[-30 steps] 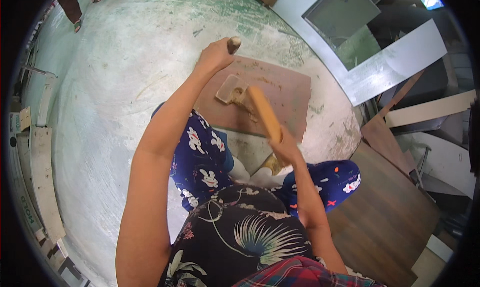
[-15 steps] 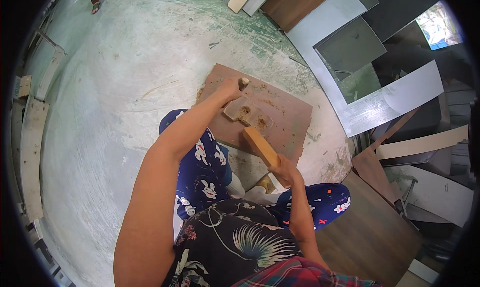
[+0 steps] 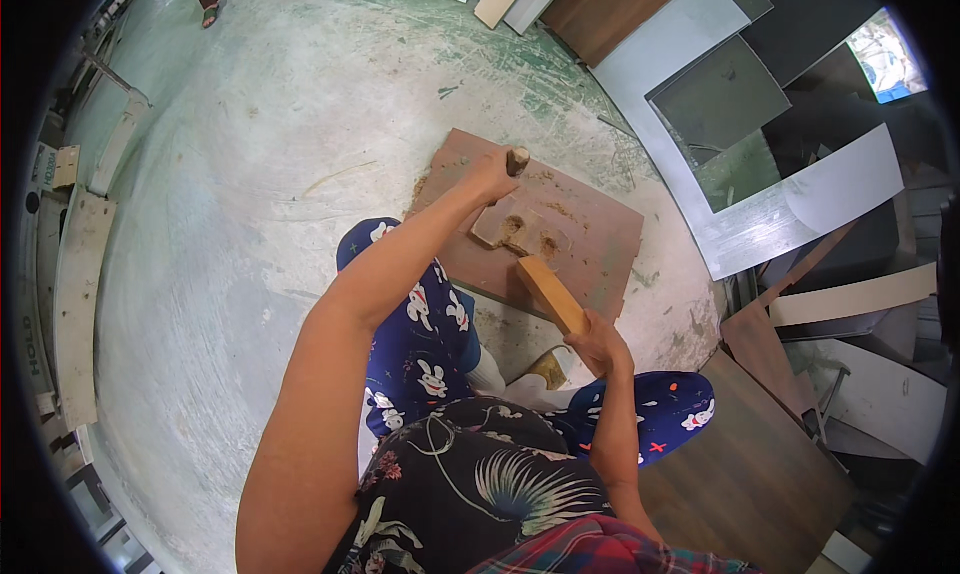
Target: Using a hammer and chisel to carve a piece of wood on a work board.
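Note:
My left hand [image 3: 490, 177] is wrapped round a round wooden handle [image 3: 517, 161], its end poking up above the fist. The rest of that tool is hidden, so I cannot tell its kind. Beside this hand lies a small flat wooden piece [image 3: 489, 231] with two rough hollows cut in it. My right hand [image 3: 600, 344] grips the near end of a thick, squared wooden bar [image 3: 553, 295], whose far end points toward the hollowed piece. Under the piece is a reddish-brown board [image 3: 610, 234] on the floor, strewn with wood shavings [image 3: 560, 211].
My legs in blue patterned trousers [image 3: 430, 379] flank the near side of the board. Panels and offcuts [image 3: 735, 234] crowd the right. Long boards [image 3: 85, 304] line the left. A person's sandalled foot [image 3: 210, 16] shows at the far left on the worn concrete floor [image 3: 250, 174].
The whole view has shifted slightly, so everything sits farther right. Both hands have moved a little rightward over the board, each keeping its hold.

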`<action>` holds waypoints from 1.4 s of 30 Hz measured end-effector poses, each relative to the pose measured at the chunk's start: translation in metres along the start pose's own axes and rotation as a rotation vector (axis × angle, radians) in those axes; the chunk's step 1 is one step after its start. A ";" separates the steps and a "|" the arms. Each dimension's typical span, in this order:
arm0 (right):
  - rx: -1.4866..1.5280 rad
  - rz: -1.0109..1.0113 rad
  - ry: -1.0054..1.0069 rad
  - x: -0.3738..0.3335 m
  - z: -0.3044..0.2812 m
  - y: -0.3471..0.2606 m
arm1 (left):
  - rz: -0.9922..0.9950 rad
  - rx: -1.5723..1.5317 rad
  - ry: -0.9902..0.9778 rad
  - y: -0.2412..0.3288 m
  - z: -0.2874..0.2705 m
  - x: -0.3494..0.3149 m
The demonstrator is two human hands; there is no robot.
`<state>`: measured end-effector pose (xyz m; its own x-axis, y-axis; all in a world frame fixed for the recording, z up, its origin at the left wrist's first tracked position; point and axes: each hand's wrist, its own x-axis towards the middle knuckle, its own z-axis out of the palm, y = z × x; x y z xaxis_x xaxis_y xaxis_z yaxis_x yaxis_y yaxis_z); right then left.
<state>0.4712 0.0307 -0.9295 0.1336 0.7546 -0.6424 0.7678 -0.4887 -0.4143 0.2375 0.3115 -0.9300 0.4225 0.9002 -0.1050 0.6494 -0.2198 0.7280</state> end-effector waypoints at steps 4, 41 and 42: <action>0.059 0.103 -0.031 -0.015 -0.018 -0.023 | 0.007 -0.003 0.131 0.002 -0.003 -0.007; 0.437 -0.117 0.401 -0.010 -0.016 -0.040 | -0.011 -0.075 0.093 0.000 0.066 -0.024; 0.438 -0.116 0.400 -0.012 -0.017 -0.041 | 0.015 -0.035 0.100 0.000 0.069 -0.023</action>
<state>0.4488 0.0492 -0.8944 0.3551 0.8784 -0.3198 0.4734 -0.4639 -0.7487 0.2710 0.2650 -0.9744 0.3660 0.9302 -0.0271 0.6200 -0.2220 0.7526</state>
